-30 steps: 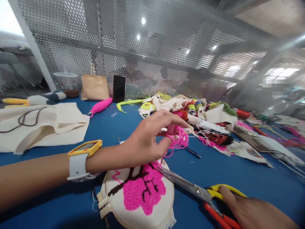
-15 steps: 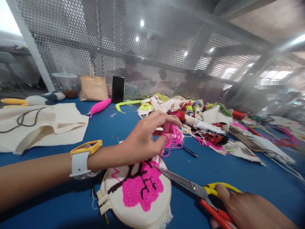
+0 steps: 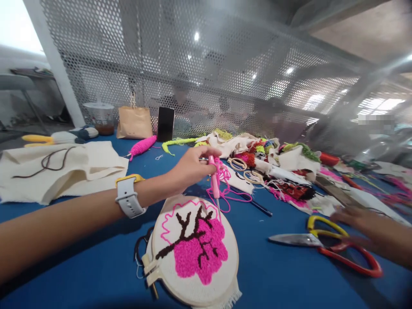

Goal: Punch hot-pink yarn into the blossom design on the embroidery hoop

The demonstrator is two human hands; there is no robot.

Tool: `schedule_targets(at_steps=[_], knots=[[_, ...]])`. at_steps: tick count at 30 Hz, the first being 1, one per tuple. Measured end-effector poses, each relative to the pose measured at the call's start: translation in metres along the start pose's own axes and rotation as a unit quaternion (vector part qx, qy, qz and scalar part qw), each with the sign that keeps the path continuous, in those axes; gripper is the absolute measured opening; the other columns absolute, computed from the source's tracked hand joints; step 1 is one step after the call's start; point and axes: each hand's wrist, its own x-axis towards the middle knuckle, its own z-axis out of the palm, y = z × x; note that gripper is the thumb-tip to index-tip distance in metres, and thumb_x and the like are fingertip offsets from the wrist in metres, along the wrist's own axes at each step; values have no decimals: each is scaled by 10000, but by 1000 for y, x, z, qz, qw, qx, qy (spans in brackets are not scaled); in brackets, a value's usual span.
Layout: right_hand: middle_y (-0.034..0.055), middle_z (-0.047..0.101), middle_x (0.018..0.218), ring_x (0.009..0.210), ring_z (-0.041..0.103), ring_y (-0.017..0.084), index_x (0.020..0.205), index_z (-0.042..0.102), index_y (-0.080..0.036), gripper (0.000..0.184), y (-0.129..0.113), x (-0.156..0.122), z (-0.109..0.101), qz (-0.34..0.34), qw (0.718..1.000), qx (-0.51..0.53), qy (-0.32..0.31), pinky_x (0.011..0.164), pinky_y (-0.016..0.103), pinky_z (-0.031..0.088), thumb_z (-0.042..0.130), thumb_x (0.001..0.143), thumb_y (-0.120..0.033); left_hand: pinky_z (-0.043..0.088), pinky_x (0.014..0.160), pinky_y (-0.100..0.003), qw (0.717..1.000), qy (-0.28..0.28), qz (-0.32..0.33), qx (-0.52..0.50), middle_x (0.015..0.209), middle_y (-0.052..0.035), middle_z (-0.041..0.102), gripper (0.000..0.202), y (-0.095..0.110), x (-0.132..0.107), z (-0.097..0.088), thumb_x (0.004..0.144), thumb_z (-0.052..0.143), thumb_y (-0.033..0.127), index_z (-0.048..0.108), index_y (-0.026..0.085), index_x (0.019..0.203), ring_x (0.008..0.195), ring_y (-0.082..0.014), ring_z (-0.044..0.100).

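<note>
My left hand [image 3: 189, 167] is closed round a pink punch needle [image 3: 214, 182] with loose pink yarn [image 3: 225, 189] trailing from it, held above the far edge of an embroidery hoop [image 3: 196, 249]. The hoop's white cloth bears a tufted pink patch with dark branch lines. A white watch with a yellow case [image 3: 128, 195] sits on that wrist. My right hand [image 3: 360, 219] is blurred, above the yellow and red handles of the scissors [image 3: 322, 242], which lie shut on the blue table [image 3: 80, 257].
Folded cream cloth [image 3: 64, 169] lies at the left. A heap of yarn and cloth scraps [image 3: 273, 163] fills the far right. A paper bag [image 3: 134, 122], a phone [image 3: 165, 123], a cup [image 3: 99, 116] and a pink skein [image 3: 141, 146] stand before a perforated metal screen.
My right hand let the scissors down onto the table and drew back to the right. My left hand moved farther off with the needle. The view shifted, showing the hoop more fully.
</note>
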Motion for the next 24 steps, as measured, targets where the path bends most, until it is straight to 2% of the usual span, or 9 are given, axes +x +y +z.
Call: schedule_targets(at_steps=[2, 4, 6, 8, 11, 13, 16, 20, 24], knots=[[152, 646, 677, 596, 575, 239, 655, 708, -182, 495, -31, 30, 4, -11, 996, 64, -60, 568, 395, 382, 593, 668, -663, 513, 714, -263, 1000, 6, -26, -10, 864, -50, 641, 307, -5, 4, -6, 690, 572, -62, 603, 100, 949, 773, -145, 671], [84, 666, 794, 699, 598, 199, 892, 695, -218, 343, -73, 55, 23, -29, 975, 159, -154, 628, 342, 417, 522, 836, -509, 516, 711, -270, 999, 1, -48, -25, 867, -47, 653, 309, -9, 7, -11, 704, 588, -60, 604, 104, 965, 780, -154, 679], [21, 621, 676, 579, 548, 134, 798, 635, -194, 390, -118, 76, 55, -51, 931, 267, -241, 540, 271, 410, 439, 897, -517, 527, 708, -282, 997, -11, -68, -41, 862, -29, 660, 302, -12, 9, -17, 731, 596, -56, 603, 108, 985, 761, -148, 678], [-32, 527, 558, 461, 457, 82, 685, 576, -161, 434, -156, 97, 93, -56, 883, 360, -297, 474, 231, 384, 456, 911, -512, 540, 707, -300, 995, -17, -83, -51, 859, -13, 663, 276, -15, 11, -23, 772, 598, -32, 597, 112, 1007, 747, -143, 668], [-86, 416, 537, 384, 349, 47, 782, 566, -139, 370, -191, 124, 143, -17, 825, 471, -311, 386, 181, 318, 431, 964, -432, 549, 680, -304, 994, -2, -92, -54, 878, -13, 663, 221, -23, 16, -35, 827, 594, 31, 593, 121, 1029, 749, -145, 655], [-92, 407, 546, 366, 310, 33, 771, 546, -137, 333, -201, 138, 166, 14, 790, 525, -315, 356, 164, 292, 456, 964, -393, 549, 664, -298, 994, 24, -94, -55, 898, -20, 658, 170, -32, 21, -46, 856, 591, 91, 595, 123, 1022, 748, -143, 649], [-91, 421, 560, 362, 305, 23, 769, 537, -135, 297, -203, 150, 183, 50, 743, 586, -320, 337, 151, 278, 486, 955, -360, 546, 641, -290, 991, 71, -100, -62, 889, -21, 645, 117, -51, 31, -61, 883, 581, 176, 599, 121, 984, 714, -131, 632], [-106, 378, 527, 343, 261, 16, 724, 519, -137, 307, -196, 156, 185, 71, 689, 632, -348, 317, 143, 241, 496, 953, -339, 521, 573, -253, 985, 119, -107, -66, 815, -2, 619, 114, -76, 38, -73, 896, 567, 225, 599, 119, 918, 635, -106, 594], [-126, 309, 478, 321, 208, 12, 647, 485, -141, 342, -187, 156, 182, 71, 656, 644, -387, 302, 140, 207, 517, 946, -306, 495, 527, -226, 985, 122, -108, -64, 748, 17, 598, 121, -86, 38, -76, 897, 566, 231, 598, 117, 871, 575, -88, 563]])
